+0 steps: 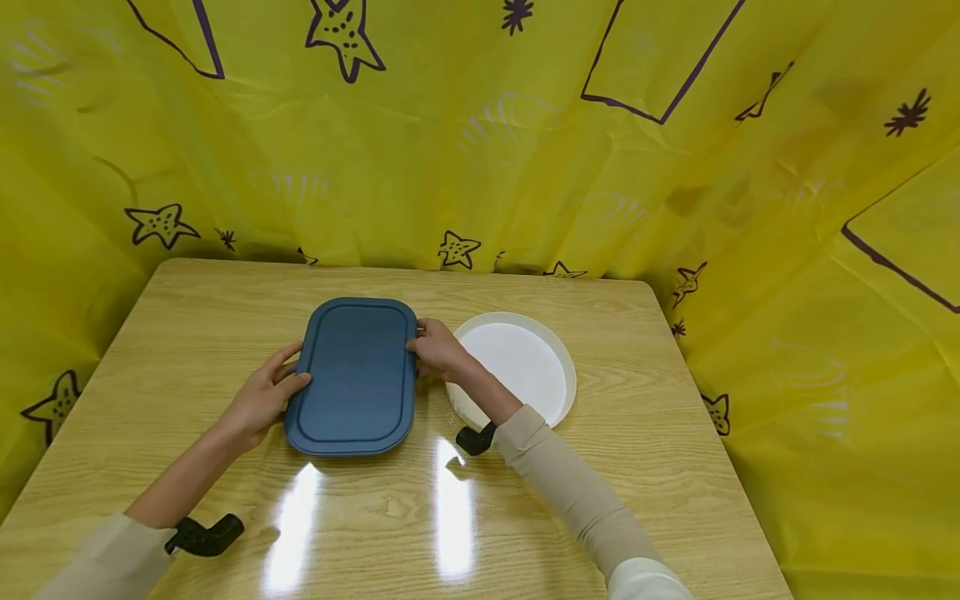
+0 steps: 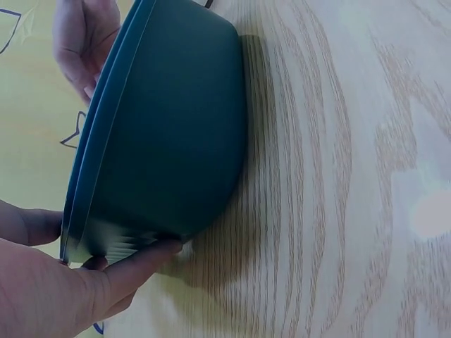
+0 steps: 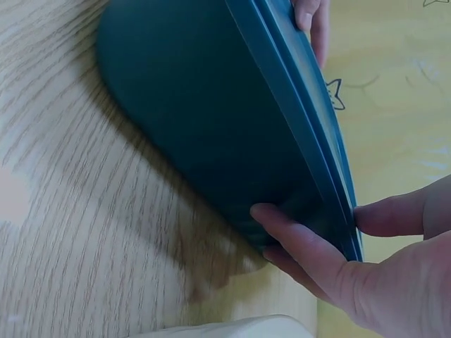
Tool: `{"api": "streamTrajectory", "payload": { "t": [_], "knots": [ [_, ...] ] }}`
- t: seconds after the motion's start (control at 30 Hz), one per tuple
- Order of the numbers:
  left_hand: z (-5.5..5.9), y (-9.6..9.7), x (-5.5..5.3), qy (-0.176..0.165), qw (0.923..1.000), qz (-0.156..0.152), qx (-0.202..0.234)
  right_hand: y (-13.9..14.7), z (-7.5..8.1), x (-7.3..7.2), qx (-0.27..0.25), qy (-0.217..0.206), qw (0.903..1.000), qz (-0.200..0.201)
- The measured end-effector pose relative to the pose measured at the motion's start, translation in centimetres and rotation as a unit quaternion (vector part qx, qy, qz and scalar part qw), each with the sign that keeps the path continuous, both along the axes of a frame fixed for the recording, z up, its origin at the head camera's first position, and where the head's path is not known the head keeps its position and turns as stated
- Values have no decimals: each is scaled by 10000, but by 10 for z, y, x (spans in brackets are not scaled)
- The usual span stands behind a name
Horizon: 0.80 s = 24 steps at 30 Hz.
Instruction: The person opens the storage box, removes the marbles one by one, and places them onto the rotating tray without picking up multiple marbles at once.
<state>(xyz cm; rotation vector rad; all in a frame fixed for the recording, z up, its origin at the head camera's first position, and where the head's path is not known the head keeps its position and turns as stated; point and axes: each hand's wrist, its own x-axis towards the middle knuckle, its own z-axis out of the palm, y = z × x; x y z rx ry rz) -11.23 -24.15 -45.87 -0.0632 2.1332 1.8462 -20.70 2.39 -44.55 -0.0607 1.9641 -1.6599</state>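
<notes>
A dark blue rectangular container with a fitted lid (image 1: 352, 375) stands left of the middle of the wooden table, lid upward. My left hand (image 1: 264, 396) grips its left side, thumb over the lid's edge. In the left wrist view the left fingers (image 2: 134, 271) lie along the deep side wall (image 2: 169, 127). On the opposite side my right hand (image 1: 442, 350) holds the container, its thumb at the lid's rim and its fingers (image 3: 303, 246) against the wall below. What is inside the container is hidden by the lid.
A round white plate with a raised rim (image 1: 566, 358) lies just right of the container, partly under my right forearm. The wooden table (image 1: 600, 500) meets a yellow curtain (image 1: 420, 167) with drawn stars at the back and sides. Black wrist mounts (image 1: 206, 536) stick out near both sleeves.
</notes>
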Motion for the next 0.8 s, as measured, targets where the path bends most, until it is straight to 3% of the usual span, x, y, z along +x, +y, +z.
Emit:
{"api": "streamTrajectory", "payload": {
  "t": [0.2, 0.5, 0.8],
  "knots": [
    [-2, 2, 0, -109, 9999, 86, 29, -3, -6, 5, 161, 264, 9992, -237],
    [-1, 4, -1, -247, 9994, 184, 148, -11, -9, 29, 500, 813, 9927, -734],
    [1, 4, 1, -291, 9993, 190, 106, -1, -16, 55, 522, 1521, 9869, -102]
  ]
}}
